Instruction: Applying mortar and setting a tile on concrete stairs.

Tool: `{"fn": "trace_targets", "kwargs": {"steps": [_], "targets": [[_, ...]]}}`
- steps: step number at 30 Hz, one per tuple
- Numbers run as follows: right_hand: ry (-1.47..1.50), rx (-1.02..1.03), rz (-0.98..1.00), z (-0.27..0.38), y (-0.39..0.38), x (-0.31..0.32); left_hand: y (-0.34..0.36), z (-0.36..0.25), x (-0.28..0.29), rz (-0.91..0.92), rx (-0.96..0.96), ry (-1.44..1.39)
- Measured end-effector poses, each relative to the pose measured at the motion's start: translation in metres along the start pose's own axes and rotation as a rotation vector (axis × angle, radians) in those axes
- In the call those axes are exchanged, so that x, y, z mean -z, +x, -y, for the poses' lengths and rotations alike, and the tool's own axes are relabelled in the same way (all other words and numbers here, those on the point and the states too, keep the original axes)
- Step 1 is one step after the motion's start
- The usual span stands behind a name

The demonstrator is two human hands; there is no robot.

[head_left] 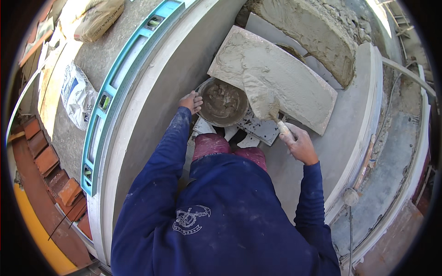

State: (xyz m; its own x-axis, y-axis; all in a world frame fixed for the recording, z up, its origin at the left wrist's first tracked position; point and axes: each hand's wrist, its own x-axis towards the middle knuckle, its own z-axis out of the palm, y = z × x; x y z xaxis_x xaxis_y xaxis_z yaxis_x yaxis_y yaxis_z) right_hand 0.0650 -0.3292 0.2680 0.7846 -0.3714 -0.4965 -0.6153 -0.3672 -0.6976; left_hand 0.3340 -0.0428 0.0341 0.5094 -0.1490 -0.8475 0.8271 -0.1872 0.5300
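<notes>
My right hand (301, 143) is closed round the pale handle of a trowel (267, 106), whose blade is coated in wet grey mortar. The blade lies over a rectangular slab (317, 105), spread with the same mortar across most of its upper face. At its left edge, a round bucket (224, 102) holds brown-grey mortar, its inner wall smeared. My left hand (191, 102) grips the bucket's rim on the left side, fingers curled over it. Below the slab, a mortar-spattered pale board (260, 126) shows partly; the slab hides the rest.
A teal spirit level (107, 94) rests along the low wall (152, 78) at left. Beyond lie a white sack (79, 95), a paper sack (99, 20) and several orange roof tiles (46, 158). Another mortar-covered slab (313, 34) stands at the far side. A long-handled tool (363, 161) lies at right.
</notes>
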Motion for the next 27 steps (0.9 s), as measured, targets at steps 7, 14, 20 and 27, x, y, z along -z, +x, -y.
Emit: {"fn": "trace_targets", "kwargs": {"steps": [7,14,20,27], "targets": [[-0.349,0.023,0.22,-0.065,0.098,-0.173,-0.015,0.116,0.058,-0.153,0.253,0.154],[-0.342,-0.074,0.267,-0.142,0.22,-0.305,-0.059,0.156,0.099,-0.1,0.136,0.509],[-0.092,-0.121,0.497,-0.163,0.213,-0.268,-0.078,0.182,0.164,-0.348,0.294,0.402],[0.26,-0.257,0.556,-0.109,0.124,-0.169,-0.055,0.168,0.134,-0.222,0.277,0.404]]}}
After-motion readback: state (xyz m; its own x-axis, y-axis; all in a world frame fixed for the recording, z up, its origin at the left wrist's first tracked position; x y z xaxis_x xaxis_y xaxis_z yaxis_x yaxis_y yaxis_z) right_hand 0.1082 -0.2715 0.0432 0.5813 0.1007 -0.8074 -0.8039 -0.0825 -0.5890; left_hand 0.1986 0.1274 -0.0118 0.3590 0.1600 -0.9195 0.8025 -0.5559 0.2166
